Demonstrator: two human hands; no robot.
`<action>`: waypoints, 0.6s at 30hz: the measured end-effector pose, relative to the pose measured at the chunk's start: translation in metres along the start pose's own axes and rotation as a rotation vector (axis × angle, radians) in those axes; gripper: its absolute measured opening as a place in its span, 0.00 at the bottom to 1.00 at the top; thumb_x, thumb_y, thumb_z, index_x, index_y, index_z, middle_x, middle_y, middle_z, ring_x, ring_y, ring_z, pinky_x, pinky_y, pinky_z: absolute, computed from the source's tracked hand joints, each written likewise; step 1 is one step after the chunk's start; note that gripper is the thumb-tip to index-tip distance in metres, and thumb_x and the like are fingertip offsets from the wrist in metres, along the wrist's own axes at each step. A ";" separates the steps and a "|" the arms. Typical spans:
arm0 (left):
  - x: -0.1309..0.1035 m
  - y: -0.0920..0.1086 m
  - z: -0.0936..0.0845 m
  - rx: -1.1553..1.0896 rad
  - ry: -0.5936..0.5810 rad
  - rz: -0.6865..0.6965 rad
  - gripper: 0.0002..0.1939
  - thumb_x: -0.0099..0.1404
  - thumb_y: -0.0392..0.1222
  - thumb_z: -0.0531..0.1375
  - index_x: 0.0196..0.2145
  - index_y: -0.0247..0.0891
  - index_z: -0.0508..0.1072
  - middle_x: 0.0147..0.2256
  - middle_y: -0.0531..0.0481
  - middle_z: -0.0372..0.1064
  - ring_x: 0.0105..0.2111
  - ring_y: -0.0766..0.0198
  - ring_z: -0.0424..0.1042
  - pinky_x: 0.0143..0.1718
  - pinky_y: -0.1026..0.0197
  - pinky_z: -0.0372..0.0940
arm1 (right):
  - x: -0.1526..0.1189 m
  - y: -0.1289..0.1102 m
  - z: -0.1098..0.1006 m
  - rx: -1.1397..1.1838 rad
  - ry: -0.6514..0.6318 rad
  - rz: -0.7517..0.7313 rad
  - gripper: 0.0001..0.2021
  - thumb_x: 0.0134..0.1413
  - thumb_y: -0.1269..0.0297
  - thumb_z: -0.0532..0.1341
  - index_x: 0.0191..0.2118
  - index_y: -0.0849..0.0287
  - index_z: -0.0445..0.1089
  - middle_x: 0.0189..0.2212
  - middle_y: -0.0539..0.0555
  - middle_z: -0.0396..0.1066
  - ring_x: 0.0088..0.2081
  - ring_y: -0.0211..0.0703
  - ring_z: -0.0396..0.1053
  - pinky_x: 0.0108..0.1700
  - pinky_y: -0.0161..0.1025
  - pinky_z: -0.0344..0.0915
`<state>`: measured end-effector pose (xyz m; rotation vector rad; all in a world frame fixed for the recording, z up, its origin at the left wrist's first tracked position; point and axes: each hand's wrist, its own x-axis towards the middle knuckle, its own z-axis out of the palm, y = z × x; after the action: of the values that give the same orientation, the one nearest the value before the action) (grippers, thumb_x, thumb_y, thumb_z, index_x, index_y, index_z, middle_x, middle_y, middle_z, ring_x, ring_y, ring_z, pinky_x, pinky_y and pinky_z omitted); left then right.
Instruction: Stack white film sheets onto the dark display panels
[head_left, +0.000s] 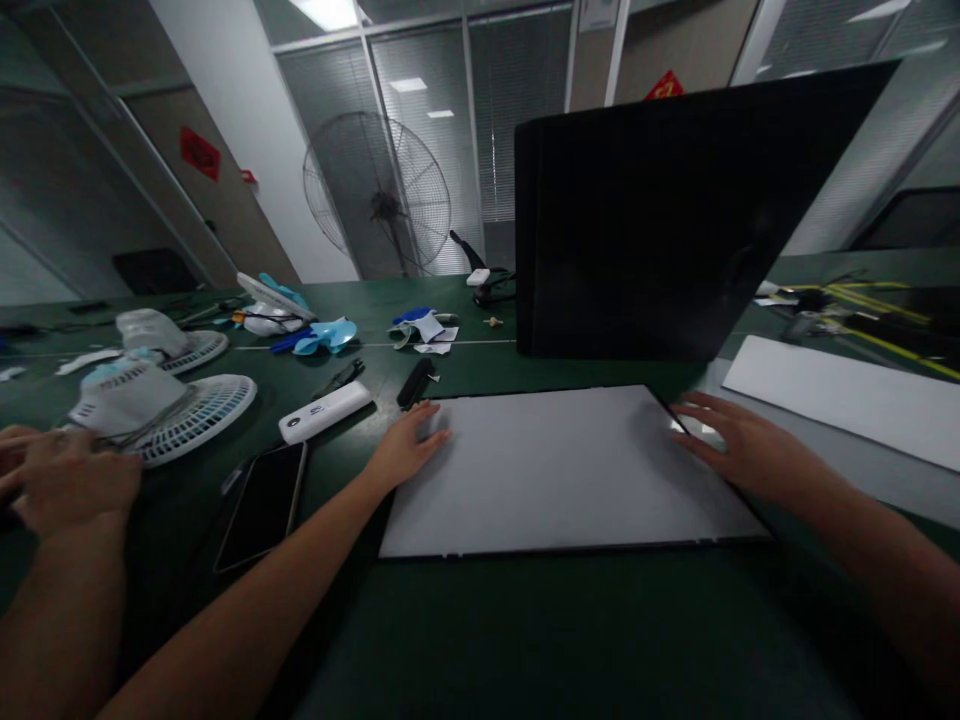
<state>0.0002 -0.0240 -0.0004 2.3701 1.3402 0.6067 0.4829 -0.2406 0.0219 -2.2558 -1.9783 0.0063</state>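
A white panel (pixel 555 475) lies flat between a person's left hand (pixel 403 450), fingers loosely spread at its edge, and right hand (pixel 739 440), fingers parted at the opposite edge, and, I judge, uneven pushing could skew it into the black screen (pixel 652 230) standing beyond those fingertips.

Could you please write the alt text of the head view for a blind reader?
A person's left hand and right hand are at opposite edges of a white panel lying on a green table. Behind it stands a black screen; at left, a phone and another person's hand.
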 end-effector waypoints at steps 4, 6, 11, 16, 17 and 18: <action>0.000 0.001 0.000 0.008 -0.024 0.009 0.35 0.65 0.61 0.60 0.63 0.38 0.69 0.68 0.37 0.59 0.69 0.44 0.58 0.70 0.42 0.54 | -0.001 0.054 0.007 -0.022 -0.037 0.197 0.33 0.70 0.51 0.56 0.69 0.72 0.59 0.68 0.73 0.47 0.69 0.69 0.47 0.69 0.64 0.51; 0.000 0.001 0.000 0.026 -0.036 0.031 0.36 0.64 0.62 0.62 0.63 0.38 0.70 0.69 0.37 0.58 0.69 0.43 0.58 0.70 0.42 0.53 | -0.003 0.066 0.012 -0.030 -0.067 0.271 0.34 0.71 0.48 0.53 0.70 0.71 0.56 0.68 0.74 0.47 0.69 0.72 0.45 0.64 0.72 0.52; 0.000 -0.001 0.001 0.033 -0.047 0.038 0.35 0.63 0.62 0.62 0.62 0.41 0.71 0.69 0.39 0.58 0.70 0.43 0.56 0.70 0.40 0.53 | -0.002 0.072 0.023 -0.025 -0.102 0.316 0.38 0.71 0.39 0.44 0.73 0.62 0.52 0.71 0.68 0.41 0.70 0.71 0.43 0.61 0.79 0.47; 0.000 -0.003 0.003 0.020 -0.027 0.053 0.33 0.63 0.62 0.62 0.61 0.43 0.73 0.68 0.41 0.60 0.69 0.44 0.57 0.70 0.40 0.53 | 0.003 0.070 0.024 -0.017 -0.102 0.360 0.36 0.71 0.39 0.44 0.73 0.58 0.52 0.72 0.64 0.42 0.69 0.69 0.47 0.60 0.81 0.49; 0.000 -0.004 0.003 0.022 -0.028 0.054 0.33 0.63 0.62 0.62 0.61 0.43 0.73 0.68 0.41 0.60 0.69 0.44 0.57 0.70 0.40 0.52 | 0.004 0.068 0.023 -0.014 -0.102 0.365 0.35 0.71 0.40 0.45 0.73 0.56 0.52 0.71 0.63 0.43 0.69 0.68 0.48 0.61 0.80 0.50; 0.000 -0.004 0.003 0.024 -0.031 0.054 0.33 0.63 0.62 0.62 0.61 0.43 0.73 0.68 0.41 0.60 0.69 0.44 0.57 0.70 0.40 0.52 | 0.004 0.066 0.021 -0.010 -0.101 0.368 0.34 0.72 0.40 0.46 0.73 0.55 0.52 0.71 0.62 0.45 0.68 0.66 0.50 0.62 0.78 0.51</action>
<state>-0.0013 -0.0225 -0.0047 2.4322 1.2806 0.5700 0.5469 -0.2431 -0.0061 -2.6383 -1.5773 0.1519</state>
